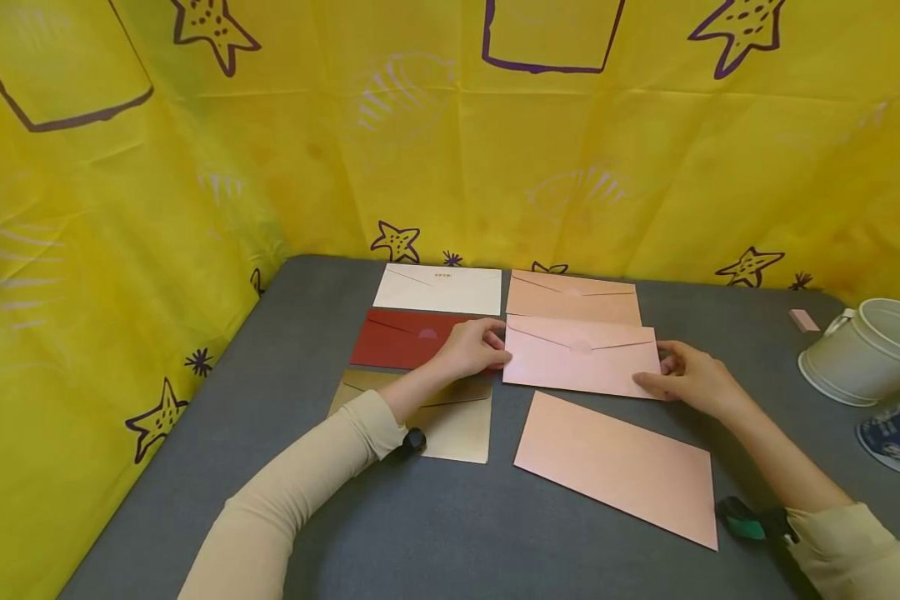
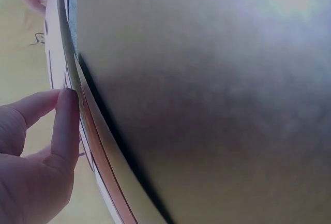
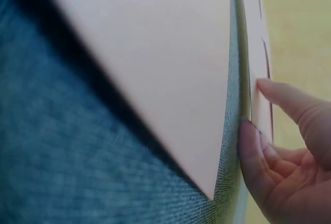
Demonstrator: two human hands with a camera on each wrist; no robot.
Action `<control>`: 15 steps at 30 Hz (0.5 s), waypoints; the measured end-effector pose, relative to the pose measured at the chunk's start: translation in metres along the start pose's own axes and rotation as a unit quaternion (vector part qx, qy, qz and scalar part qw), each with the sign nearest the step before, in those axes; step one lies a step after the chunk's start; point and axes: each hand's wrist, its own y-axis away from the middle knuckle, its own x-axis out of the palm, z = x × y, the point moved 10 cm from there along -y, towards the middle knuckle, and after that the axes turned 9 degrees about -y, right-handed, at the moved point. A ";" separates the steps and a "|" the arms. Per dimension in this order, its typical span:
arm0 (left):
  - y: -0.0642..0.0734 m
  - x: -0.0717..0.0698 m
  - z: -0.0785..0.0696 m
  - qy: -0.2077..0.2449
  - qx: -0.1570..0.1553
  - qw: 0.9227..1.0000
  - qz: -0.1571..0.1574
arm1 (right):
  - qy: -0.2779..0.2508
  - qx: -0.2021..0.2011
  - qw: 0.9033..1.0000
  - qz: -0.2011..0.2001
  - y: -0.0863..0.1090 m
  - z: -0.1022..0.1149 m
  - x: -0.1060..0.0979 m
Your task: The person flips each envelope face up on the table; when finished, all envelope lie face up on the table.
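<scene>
A light pink envelope (image 1: 577,367), its flap side up with a round seal, lies between both hands in the head view. My left hand (image 1: 471,348) holds its left edge with thumb and fingers. At its right edge, the right hand (image 1: 690,379) pinches it, thumb on top and fingers beneath, as the right wrist view also shows. A peach envelope (image 1: 573,298) lies just behind, partly covered by the pink one. Nearer the person, another pink envelope (image 1: 618,467) lies askew, plain side up.
On the left lie a white envelope (image 1: 435,292), a red envelope (image 1: 390,342) and a tan envelope (image 1: 457,433), partly behind the left arm. To the right stand a white bucket (image 1: 862,358) and a blue can (image 1: 896,437). A small pink block (image 1: 803,320) lies beside the bucket.
</scene>
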 end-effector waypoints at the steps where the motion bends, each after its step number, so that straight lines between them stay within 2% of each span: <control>1: 0.000 0.000 0.000 -0.001 0.000 1.000 0.002 | 0.002 0.000 1.000 0.002 0.000 0.000 0.000; 15: -0.002 0.007 -0.002 -0.028 0.008 0.999 0.019 | 0.036 0.004 0.999 0.001 -0.001 0.000 0.001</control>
